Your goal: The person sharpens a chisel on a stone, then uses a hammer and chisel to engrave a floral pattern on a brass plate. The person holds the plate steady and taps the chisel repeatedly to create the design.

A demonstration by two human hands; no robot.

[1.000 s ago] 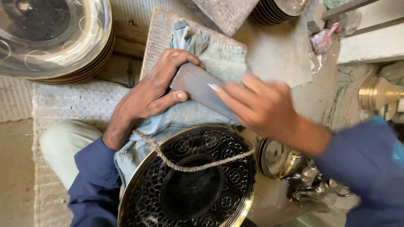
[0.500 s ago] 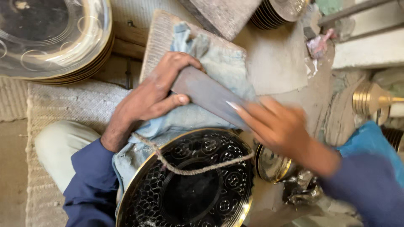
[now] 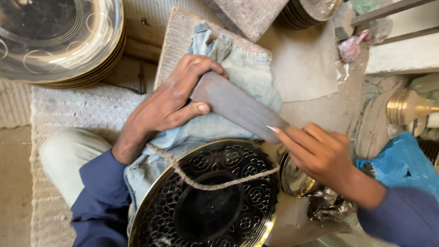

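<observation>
In the head view, over a pale blue cloth [image 3: 247,87] spread on a wooden board [image 3: 176,41], the left hand [image 3: 171,103] gripped the upper end of a flat grey metal bar [image 3: 238,107], thumb pressed along its lower edge and fingers curled over the top. The right hand [image 3: 320,153] met the bar's lower end, fingers extended and close together, their tips touching the metal. The bar lay slanted, resting on the cloth just above a round engraved black-and-gold tray [image 3: 206,201]. A frayed twine [image 3: 206,180] crossed the tray's upper part. A stack of brass plates [image 3: 68,50] sat at upper left, and a blue plastic bag [image 3: 402,164] lay at right.
</observation>
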